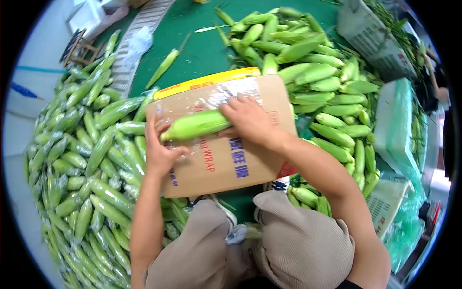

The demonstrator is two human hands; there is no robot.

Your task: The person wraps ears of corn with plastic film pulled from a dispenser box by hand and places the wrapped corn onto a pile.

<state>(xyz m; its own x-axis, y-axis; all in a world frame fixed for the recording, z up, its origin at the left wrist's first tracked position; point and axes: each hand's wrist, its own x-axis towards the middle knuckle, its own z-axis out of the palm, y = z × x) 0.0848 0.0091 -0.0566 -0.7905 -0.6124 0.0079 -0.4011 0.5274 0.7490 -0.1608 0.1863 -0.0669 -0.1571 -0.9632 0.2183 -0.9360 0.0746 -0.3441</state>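
Observation:
A green ear of corn in its husk [199, 124] lies across a cardboard box [260, 164] above my knees, with clear plastic film [211, 98] on the box top. My right hand [248, 118] is closed over the corn's right end, fingers above and thumb below. At the corn's left tip is my left hand [161, 149], its thumb and fingers spread apart; whether it touches the husk is hard to tell. Yellow packaging [207, 83] shows along the box's far edge.
A big pile of film-wrapped corn [91, 168] spreads at the left. Unwrapped ears [317, 77] are heaped at the right. One ear [163, 67] lies alone on the green floor [192, 48]. A crate [370, 38] and a white foam box [394, 120] stand far right.

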